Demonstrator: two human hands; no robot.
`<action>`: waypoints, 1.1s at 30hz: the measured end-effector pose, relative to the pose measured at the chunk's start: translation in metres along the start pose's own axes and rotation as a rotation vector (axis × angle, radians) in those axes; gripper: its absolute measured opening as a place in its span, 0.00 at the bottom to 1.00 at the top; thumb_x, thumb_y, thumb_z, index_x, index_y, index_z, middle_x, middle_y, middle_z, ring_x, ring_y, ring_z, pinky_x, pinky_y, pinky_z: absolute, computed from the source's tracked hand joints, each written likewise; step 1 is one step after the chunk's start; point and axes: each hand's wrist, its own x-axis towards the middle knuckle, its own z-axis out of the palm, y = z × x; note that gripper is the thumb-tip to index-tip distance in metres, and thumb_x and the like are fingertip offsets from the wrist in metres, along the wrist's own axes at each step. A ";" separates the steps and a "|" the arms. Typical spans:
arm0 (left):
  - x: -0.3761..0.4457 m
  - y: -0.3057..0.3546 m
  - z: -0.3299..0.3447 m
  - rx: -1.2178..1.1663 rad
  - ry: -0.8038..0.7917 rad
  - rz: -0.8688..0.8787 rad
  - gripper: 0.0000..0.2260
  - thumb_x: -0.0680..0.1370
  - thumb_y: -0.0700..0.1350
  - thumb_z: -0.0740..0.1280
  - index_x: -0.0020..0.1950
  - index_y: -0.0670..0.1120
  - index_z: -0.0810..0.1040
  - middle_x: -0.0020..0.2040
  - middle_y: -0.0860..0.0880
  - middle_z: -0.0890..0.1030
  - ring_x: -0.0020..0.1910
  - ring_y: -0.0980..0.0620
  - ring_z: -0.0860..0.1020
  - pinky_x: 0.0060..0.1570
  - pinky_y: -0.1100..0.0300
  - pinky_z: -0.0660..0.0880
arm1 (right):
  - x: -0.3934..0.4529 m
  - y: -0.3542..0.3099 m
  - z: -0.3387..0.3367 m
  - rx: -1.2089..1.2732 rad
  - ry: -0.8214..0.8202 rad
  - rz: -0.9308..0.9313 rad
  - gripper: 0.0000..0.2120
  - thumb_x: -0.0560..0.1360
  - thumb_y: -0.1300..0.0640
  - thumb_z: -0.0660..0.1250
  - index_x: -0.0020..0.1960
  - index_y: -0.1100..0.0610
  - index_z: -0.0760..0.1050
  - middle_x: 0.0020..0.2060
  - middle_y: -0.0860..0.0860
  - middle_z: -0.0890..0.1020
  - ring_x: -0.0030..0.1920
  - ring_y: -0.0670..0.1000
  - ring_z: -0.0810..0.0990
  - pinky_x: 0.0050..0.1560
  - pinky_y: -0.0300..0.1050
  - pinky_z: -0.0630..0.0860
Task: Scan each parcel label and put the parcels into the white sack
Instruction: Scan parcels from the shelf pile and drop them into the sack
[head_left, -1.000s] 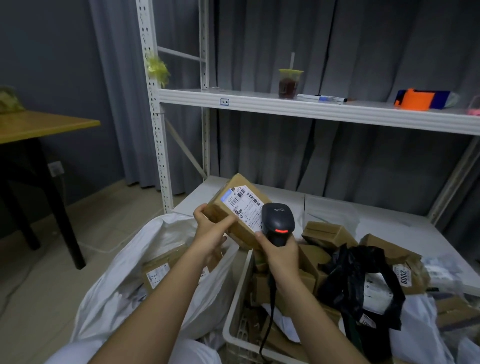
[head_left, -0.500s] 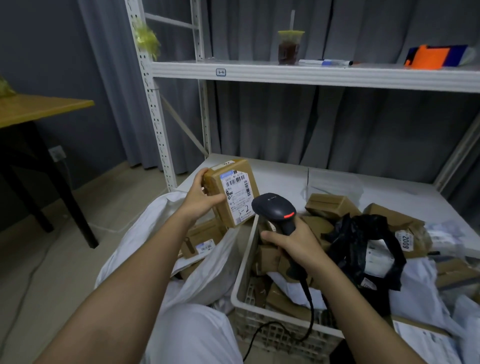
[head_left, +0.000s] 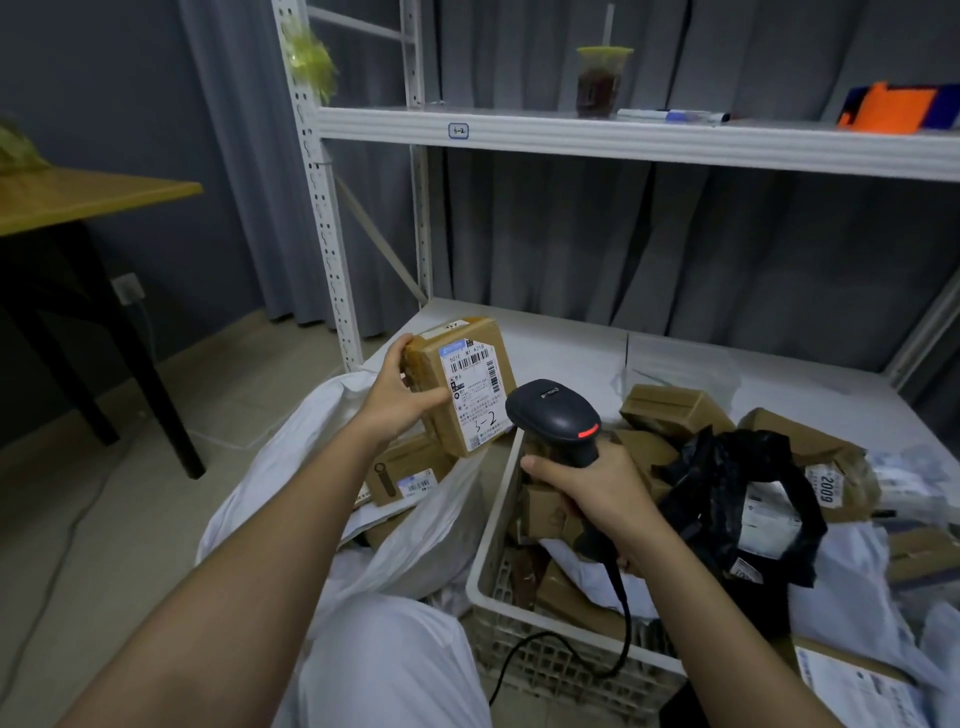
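My left hand (head_left: 397, 397) grips a brown cardboard parcel (head_left: 460, 384) by its left side, with the white label marked "3-2" facing me. The parcel hangs above the open mouth of the white sack (head_left: 322, 447), which holds other brown boxes (head_left: 402, 475). My right hand (head_left: 597, 488) is shut on the handle of a black barcode scanner (head_left: 553, 418) with a red light, just right of the parcel. The scanner's cable (head_left: 618, 623) drops over the crate rim.
A white plastic crate (head_left: 485, 571) under my right hand holds several brown parcels, a black plastic bag (head_left: 737, 499) and white bags. A white metal rack (head_left: 322, 218) stands behind, its shelf carrying a drink cup (head_left: 597, 80). A wooden table (head_left: 78, 202) stands at left.
The parcel has moved left and down, away from the scanner, to above the sack's mouth. My right hand with the scanner has dropped toward the crate.
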 end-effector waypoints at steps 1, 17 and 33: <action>0.000 -0.004 -0.005 -0.002 0.022 -0.010 0.41 0.73 0.36 0.72 0.78 0.52 0.51 0.62 0.53 0.70 0.61 0.54 0.70 0.56 0.59 0.72 | 0.002 0.002 0.004 0.026 0.001 0.014 0.16 0.68 0.56 0.78 0.41 0.67 0.75 0.29 0.57 0.76 0.29 0.53 0.75 0.32 0.44 0.72; -0.003 -0.169 -0.066 0.175 0.117 -0.237 0.45 0.66 0.38 0.78 0.73 0.51 0.53 0.68 0.47 0.69 0.66 0.46 0.71 0.63 0.47 0.72 | 0.123 0.100 0.140 -0.055 0.213 0.355 0.20 0.69 0.50 0.76 0.56 0.55 0.74 0.46 0.53 0.79 0.50 0.57 0.78 0.51 0.50 0.75; 0.092 -0.260 -0.004 0.672 -0.021 -0.066 0.36 0.73 0.48 0.73 0.76 0.55 0.58 0.73 0.43 0.58 0.69 0.41 0.61 0.63 0.46 0.68 | 0.144 0.118 0.097 -0.072 0.127 0.149 0.09 0.60 0.61 0.71 0.36 0.60 0.72 0.27 0.49 0.74 0.25 0.41 0.69 0.27 0.37 0.67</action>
